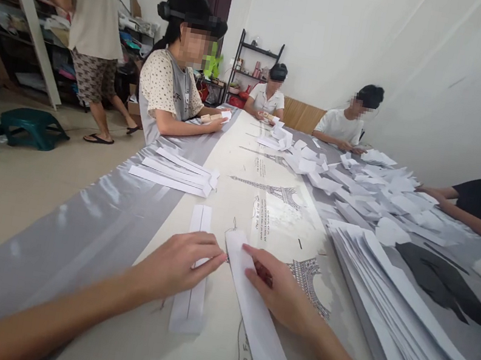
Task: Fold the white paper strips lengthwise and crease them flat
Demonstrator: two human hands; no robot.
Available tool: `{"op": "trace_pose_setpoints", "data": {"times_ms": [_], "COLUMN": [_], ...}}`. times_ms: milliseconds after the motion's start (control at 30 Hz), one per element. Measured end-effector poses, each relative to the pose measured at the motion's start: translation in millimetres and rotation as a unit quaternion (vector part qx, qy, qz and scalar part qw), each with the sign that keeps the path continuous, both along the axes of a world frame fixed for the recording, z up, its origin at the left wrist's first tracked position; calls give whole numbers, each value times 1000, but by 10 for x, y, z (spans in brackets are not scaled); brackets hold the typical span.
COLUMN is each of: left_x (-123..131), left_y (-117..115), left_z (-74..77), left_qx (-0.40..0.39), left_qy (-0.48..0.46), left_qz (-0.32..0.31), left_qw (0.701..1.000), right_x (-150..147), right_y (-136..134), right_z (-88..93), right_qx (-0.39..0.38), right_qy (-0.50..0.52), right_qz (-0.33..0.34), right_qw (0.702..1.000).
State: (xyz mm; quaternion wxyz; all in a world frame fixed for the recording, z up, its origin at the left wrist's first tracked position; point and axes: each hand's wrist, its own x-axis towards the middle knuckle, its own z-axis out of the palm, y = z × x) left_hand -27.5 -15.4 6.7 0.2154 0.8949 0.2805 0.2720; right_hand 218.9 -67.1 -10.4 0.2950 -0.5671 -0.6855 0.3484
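My right hand (279, 282) grips a long folded white paper strip (259, 330) near its far end, thumb and fingers at its right edge. My left hand (185, 263) is closed, its thumb and fingertips pressed together close to the left edge of that strip. What those fingertips pinch, if anything, is too small to make out. Under the left hand lies a second folded white paper strip (187, 312) with a dark line down its middle. Farther off, several finished-looking folded strips (172, 172) lie side by side on the table.
A thick stack of white paper sheets (397, 317) lies to the right, with a heap of folded papers (372, 190) behind it. The table (89, 228) has a printed cover. Seated co-workers (175, 89) handle paper around it; another person (83, 0) stands left, near a green stool (34, 124).
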Motion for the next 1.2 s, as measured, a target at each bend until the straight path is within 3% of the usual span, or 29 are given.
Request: {"op": "trace_pose_setpoints", "data": {"times_ms": [100,233,467,633,767,1000,1200], "left_x": [-27,2,111,132,140,148,83], "left_y": [63,48,-117,-202,-230,-191,-101], "left_z": [-117,-226,-182,-147,-141,-173,-134], "left_qx": [108,173,274,285,259,269,198], "left_qy": [51,109,229,225,215,213,198], "left_qz": [-24,-35,11,-18,-7,-12,-28], "left_qw": [993,978,934,932,941,939,959], "right_x": [13,-76,-179,-195,-185,-54,19], "right_y": [-25,-55,-88,-103,-95,-112,-185], "right_z": [-53,-22,22,19,15,188,301], "right_qx": [4,23,32,39,56,16,-35], "right_qy": [-63,-97,-123,-103,-86,-53,-52], "right_qz": [41,33,1,-2,3,68,145], "right_qw": [997,995,992,994,995,996,987]}}
